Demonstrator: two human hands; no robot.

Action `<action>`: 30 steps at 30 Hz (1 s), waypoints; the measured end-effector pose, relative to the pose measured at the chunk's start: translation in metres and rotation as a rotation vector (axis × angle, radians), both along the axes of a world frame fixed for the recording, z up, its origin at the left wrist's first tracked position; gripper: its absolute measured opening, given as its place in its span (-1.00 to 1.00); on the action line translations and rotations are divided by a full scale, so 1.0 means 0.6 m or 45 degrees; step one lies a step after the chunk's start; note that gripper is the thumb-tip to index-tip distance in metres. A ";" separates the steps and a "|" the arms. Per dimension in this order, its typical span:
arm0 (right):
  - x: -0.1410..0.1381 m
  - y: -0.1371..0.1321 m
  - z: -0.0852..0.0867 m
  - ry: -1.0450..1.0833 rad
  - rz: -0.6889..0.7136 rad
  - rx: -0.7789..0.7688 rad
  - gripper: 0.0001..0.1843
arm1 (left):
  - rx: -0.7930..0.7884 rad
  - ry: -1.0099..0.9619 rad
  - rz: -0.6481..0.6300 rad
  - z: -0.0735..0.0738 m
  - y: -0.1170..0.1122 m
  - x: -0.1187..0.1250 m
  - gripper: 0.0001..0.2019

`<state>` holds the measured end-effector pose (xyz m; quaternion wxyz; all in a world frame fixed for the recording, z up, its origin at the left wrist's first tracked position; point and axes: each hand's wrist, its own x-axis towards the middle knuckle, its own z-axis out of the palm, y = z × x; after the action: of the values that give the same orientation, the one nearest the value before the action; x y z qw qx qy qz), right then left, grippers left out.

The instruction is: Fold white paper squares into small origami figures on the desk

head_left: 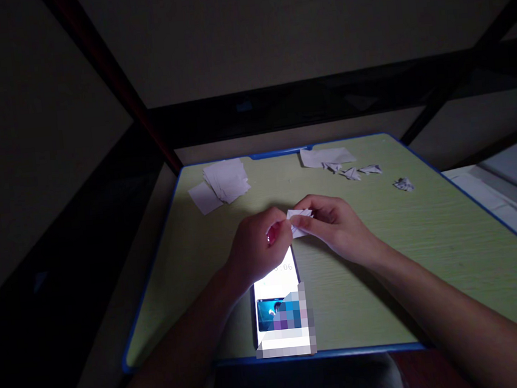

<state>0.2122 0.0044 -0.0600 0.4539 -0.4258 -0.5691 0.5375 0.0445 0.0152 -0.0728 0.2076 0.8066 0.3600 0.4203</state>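
A small piece of folded white paper (302,229) is held between both hands over the middle of the table. My left hand (263,239) pinches its left edge, thumb and forefinger closed together. From the other side my right hand (334,223) grips it, with the thumb across its face and the fingers behind. Part of the paper is covered by the fingers. Beneath my left hand lies a lit phone (276,284), its upper end hidden by that hand and its lower part pixelated.
The pale green table (431,275) has a blue rim. A stack of white paper sheets (227,178) lies at the back left. Toward the back right are a flat sheet (328,155), several small folded paper pieces (352,174) and a crumpled one (404,185).
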 end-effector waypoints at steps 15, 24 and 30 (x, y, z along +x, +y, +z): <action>0.001 0.000 -0.001 0.004 0.002 0.002 -0.79 | -0.041 -0.034 0.012 0.001 0.000 0.001 -0.85; 0.004 -0.002 0.000 -0.001 -0.011 0.003 -0.80 | -0.075 -0.089 0.003 0.000 0.000 0.003 -0.86; 0.003 -0.001 0.000 -0.007 0.000 -0.012 -0.84 | -0.048 -0.035 0.026 -0.001 -0.001 0.003 -0.87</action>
<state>0.2140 0.0038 -0.0600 0.4503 -0.4295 -0.5678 0.5390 0.0462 0.0144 -0.0733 0.2235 0.7929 0.3731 0.4267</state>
